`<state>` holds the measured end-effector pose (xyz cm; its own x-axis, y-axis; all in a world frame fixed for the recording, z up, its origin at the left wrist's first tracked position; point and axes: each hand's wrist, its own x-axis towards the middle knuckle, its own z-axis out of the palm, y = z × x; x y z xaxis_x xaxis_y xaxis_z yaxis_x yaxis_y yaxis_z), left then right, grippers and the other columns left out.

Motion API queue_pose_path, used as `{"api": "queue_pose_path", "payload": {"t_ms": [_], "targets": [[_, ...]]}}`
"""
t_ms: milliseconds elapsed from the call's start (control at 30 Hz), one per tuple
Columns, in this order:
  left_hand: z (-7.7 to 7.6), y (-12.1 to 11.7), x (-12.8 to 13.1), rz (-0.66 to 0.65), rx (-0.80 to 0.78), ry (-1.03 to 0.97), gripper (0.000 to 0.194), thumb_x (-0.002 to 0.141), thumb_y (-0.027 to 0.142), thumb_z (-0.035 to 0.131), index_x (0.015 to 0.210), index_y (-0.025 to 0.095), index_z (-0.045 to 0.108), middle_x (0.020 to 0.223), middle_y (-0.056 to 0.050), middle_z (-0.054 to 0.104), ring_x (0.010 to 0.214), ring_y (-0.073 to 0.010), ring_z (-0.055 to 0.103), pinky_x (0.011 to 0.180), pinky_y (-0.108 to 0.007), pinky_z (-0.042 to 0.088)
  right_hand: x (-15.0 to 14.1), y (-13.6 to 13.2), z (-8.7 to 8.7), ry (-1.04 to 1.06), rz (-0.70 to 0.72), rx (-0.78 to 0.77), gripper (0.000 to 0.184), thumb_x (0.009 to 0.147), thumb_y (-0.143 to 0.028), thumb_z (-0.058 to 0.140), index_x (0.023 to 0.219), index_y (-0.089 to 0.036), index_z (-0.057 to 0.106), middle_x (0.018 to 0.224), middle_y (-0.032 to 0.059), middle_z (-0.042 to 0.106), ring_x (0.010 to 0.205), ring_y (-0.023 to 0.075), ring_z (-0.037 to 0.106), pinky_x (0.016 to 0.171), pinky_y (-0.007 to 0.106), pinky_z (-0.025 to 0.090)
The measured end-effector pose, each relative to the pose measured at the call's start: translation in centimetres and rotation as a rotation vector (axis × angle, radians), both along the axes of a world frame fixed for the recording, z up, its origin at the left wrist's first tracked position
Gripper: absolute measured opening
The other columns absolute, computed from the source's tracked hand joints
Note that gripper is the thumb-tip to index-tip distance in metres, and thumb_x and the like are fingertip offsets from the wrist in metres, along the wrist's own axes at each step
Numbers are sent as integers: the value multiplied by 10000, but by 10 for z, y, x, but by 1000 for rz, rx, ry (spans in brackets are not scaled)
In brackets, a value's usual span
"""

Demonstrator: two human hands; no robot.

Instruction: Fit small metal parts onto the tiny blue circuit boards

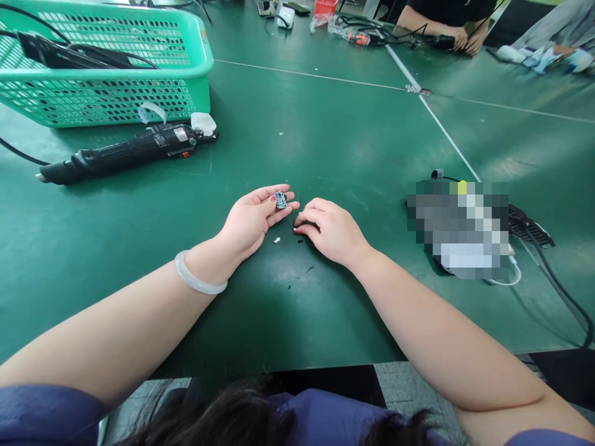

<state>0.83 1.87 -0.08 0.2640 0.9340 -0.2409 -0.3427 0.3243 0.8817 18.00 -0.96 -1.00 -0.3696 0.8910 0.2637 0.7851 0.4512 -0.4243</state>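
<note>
My left hand (251,217), palm up above the green table, holds a small dark rectangular part with pale details (281,199) between thumb and fingers. Just to its right, my right hand (332,229) has thumb and fingertips brought together in a pinch. A tiny dark piece seems to sit at those fingertips, too small to name. On the table below the hands lie a small white piece (277,240) and a tiny black piece (300,241). A pale bangle (198,275) circles my left wrist.
A black electric screwdriver (130,148) lies at left before a green perforated basket (186,93) holding dark cabled items. At right is a blurred-out object (458,229) with cables. Across the table, another person's hands (467,40) rest near cables (372,28).
</note>
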Motion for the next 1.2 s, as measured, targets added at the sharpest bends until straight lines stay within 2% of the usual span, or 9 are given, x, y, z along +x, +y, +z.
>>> {"api": "queue_pose_path", "payload": {"t_ms": [100, 300, 433, 500, 600, 700, 800, 1033, 1200], "targets": [[0, 0, 0, -7, 22, -1, 188, 880, 112, 516, 1007, 99, 655, 1048, -100, 666, 942, -157, 680, 997, -336, 498, -3, 2, -3, -10, 10, -17, 128, 853, -193, 585, 743, -191, 649, 848, 20, 605, 808, 151, 541, 743, 287, 424], [-1, 1, 0, -19, 35, -5, 171, 874, 116, 532, 967, 112, 675, 1004, -75, 659, 913, -139, 678, 981, -323, 507, -4, 7, -11, -108, 12, 27, 172, 878, -152, 470, 756, -173, 588, 835, 36, 567, 749, 151, 514, 644, 289, 400], [1, 0, -2, -47, 23, -8, 170, 871, 123, 541, 964, 120, 684, 930, -56, 675, 865, -117, 682, 955, -297, 519, 2, 4, -4, 128, 47, 143, 175, 883, -120, 459, 786, -191, 587, 879, 24, 578, 784, 126, 547, 686, 260, 432], [4, -1, -3, -124, 3, -1, 177, 869, 134, 550, 977, 115, 689, 921, -65, 690, 871, -127, 685, 943, -294, 525, 4, 2, 2, 244, 52, 254, 187, 895, -132, 459, 787, -202, 594, 857, 13, 577, 766, 111, 550, 685, 248, 438], [8, -3, -4, -272, -36, 15, 190, 867, 128, 549, 981, 101, 698, 914, -83, 711, 876, -138, 688, 930, -288, 531, 4, 1, 7, 285, 85, 347, 208, 884, -125, 463, 768, -215, 611, 814, 1, 561, 709, 101, 526, 649, 243, 428], [9, -4, -5, -380, -50, 20, 204, 877, 142, 535, 966, 100, 714, 877, -92, 722, 846, -143, 696, 914, -291, 539, 3, 0, 8, 231, 98, 321, 229, 860, -124, 456, 750, -228, 628, 808, -1, 551, 667, 100, 487, 620, 247, 410], [6, -3, -5, -435, -42, 16, 207, 868, 165, 555, 970, 109, 726, 885, -102, 728, 843, -163, 706, 910, -302, 543, 3, -2, 9, 147, 59, 250, 247, 862, -151, 447, 747, -243, 646, 821, 7, 551, 655, 108, 454, 626, 263, 401], [4, -2, -5, -458, -32, 28, 180, 846, 177, 590, 922, 117, 743, 891, -112, 733, 806, -166, 712, 851, -270, 565, 2, -5, 13, 74, 37, 224, 292, 872, -167, 425, 749, -260, 673, 811, 18, 549, 670, 124, 440, 636, 275, 392], [6, -3, -5, -463, -41, 42, 159, 831, 175, 606, 884, 125, 747, 850, -97, 738, 773, -154, 710, 774, -228, 578, 3, -4, 12, 86, 83, 323, 315, 880, -155, 427, 748, -266, 691, 789, 16, 544, 669, 120, 437, 616, 262, 383]]}}
